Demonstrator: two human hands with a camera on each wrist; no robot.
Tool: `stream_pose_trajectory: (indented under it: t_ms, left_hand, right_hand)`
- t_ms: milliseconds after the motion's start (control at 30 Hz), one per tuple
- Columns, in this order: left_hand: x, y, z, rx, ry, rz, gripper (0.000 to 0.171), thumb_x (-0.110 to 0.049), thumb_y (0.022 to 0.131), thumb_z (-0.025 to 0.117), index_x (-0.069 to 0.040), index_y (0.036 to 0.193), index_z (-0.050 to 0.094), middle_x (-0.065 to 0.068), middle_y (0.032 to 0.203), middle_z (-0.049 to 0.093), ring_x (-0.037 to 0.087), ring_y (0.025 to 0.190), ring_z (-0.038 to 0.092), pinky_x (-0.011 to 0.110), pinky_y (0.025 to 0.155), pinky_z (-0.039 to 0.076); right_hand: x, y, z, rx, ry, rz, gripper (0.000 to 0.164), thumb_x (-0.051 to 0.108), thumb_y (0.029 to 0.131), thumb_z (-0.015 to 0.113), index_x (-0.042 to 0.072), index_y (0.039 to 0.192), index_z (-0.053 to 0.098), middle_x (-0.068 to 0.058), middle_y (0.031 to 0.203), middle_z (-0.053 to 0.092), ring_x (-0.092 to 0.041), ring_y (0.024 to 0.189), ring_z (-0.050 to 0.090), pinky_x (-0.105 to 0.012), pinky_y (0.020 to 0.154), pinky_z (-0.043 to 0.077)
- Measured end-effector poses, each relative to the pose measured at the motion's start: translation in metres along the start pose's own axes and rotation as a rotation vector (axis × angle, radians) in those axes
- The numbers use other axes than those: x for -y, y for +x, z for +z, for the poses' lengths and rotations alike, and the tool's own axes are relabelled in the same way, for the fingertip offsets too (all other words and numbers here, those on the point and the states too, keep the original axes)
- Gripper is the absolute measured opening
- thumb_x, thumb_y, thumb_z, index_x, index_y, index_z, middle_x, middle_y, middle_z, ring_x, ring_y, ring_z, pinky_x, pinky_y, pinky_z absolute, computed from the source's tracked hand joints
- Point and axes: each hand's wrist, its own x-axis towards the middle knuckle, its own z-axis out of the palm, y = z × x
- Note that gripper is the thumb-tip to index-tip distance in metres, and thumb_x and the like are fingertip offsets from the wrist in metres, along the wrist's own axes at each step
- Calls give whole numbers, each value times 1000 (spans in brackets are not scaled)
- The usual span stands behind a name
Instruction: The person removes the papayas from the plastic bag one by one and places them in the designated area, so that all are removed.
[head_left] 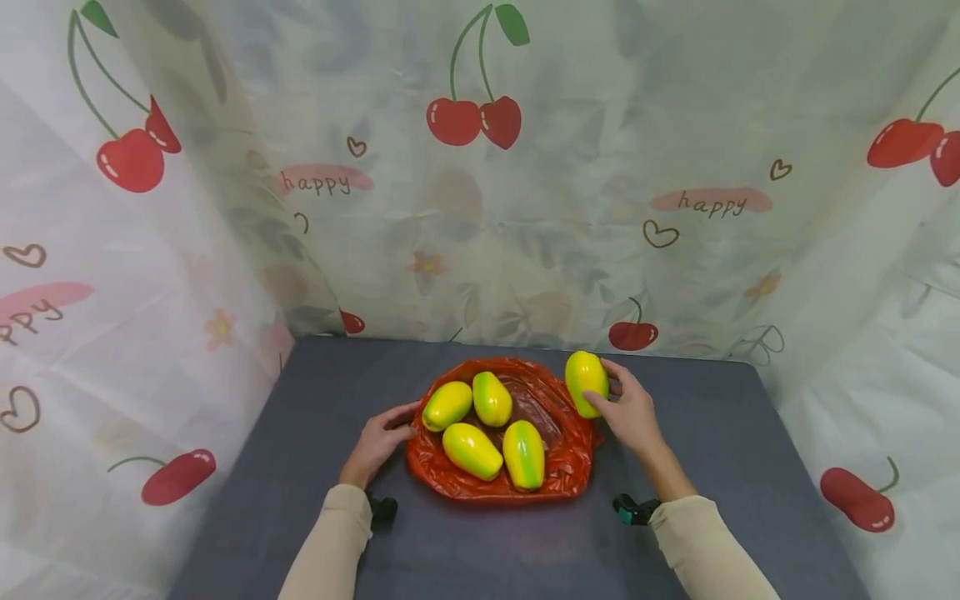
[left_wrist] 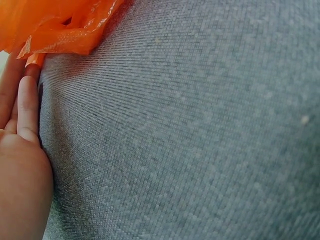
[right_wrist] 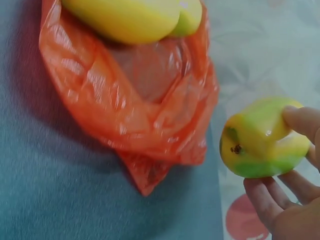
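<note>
Several yellow-green papayas (head_left: 472,451) lie in an orange-red plastic bag (head_left: 495,498) with its mouth spread wide. My right hand (head_left: 630,414) holds another papaya (head_left: 585,382) above the bag's far right edge, thumb on one side and fingers on the other. In the right wrist view, this papaya (right_wrist: 265,137) shows a small brown stem end and stands apart from the bag (right_wrist: 110,110). My left hand (head_left: 380,443) touches the bag's left side. In the left wrist view, its fingers (left_wrist: 29,107) look fairly straight against the bag's edge (left_wrist: 65,42); their tips are partly hidden.
A dark grey cloth-covered table (head_left: 517,546) lies under the bag. Behind it and at both sides hangs a pale curtain (head_left: 555,225) printed with cherries and the word "happy". Dark wrist-worn devices (head_left: 633,509) sit by both sleeves.
</note>
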Motion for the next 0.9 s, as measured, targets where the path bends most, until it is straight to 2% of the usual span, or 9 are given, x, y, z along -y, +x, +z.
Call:
stream_pose_trajectory:
  t_ms: [200,533,900]
  left_hand:
    - [3,-3,0,-3,30,2,48,-22,89,74,-33,135,67,0,146,62,24,140,53,53,122,36]
    - [3,-3,3,-12,9,-11,48,-20,88,75,-32,134,68,0,145,62,24,140,53,52,122,37]
    - [4,1,1,-16,-6,-3,47,-19,89,74,-30,134,68,1,144,63,24,137,55,51,121,39]
  right_hand:
    - [-21,0,-9,-36,-18,12,72,26,97,69,8,157,35,-23,154,44,-43,130,57,-56,96,58]
    - [-52,7,-21,-92,-55,80,71,22,98,67,3,157,33,-24,157,41,-46,134,53,-59,105,51]
    - [-66,22,-21,-140,-68,189,73,23,99,65,1,159,28,-27,158,37,-45,139,45,-58,116,42]
